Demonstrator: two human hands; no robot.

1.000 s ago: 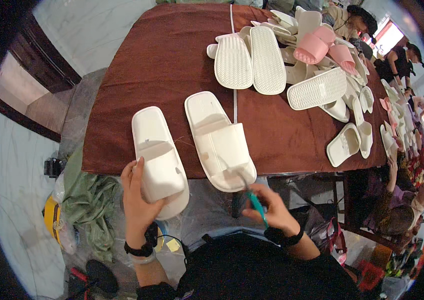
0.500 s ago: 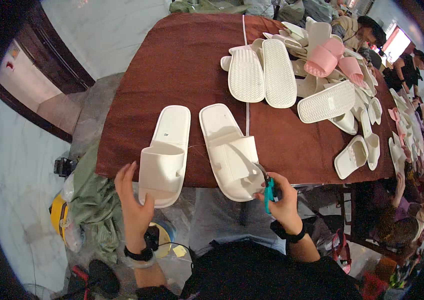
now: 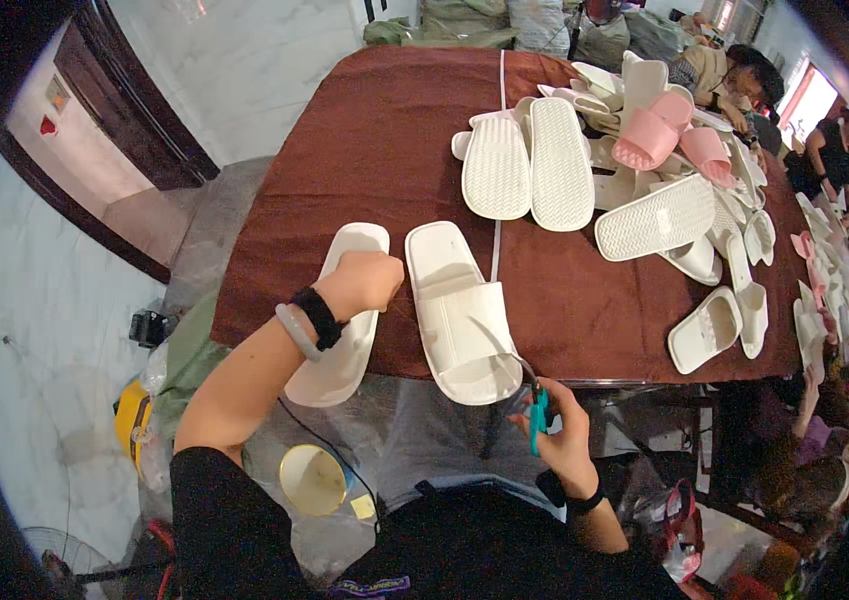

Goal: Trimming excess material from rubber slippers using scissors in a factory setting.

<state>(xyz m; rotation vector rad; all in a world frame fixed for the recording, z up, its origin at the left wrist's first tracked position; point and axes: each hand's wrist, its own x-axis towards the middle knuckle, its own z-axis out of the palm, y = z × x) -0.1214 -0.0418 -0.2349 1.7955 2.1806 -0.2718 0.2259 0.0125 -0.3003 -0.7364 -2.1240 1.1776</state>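
Two white slide slippers lie side by side at the table's near edge, straps up. Over the left slipper [image 3: 330, 378] reaches my left hand [image 3: 370, 280], closed, its knuckles turned up near the slipper's inner edge. Whatever its fingers hold, if anything, is hidden under the hand. My right hand [image 3: 567, 430] grips scissors [image 3: 540, 418] with teal handles, low at the right. Their blades point up and left, by the front opening of the right slipper [image 3: 453, 325]. The hand and forearm cover much of the left slipper, strap included.
A brown-red cloth covers the table [image 3: 375, 130]. At its far right lies a pile of white slippers [image 3: 655, 215] with pink slippers [image 3: 653, 135] on top. Other people [image 3: 745, 80] work at the right. Below the near edge stands a round yellow-rimmed container [image 3: 313, 480].
My left hand has moved from beside the left slipper's near end up and across it, and its fingers have closed. My right hand with the scissors has dropped slightly. The view has shifted a little.
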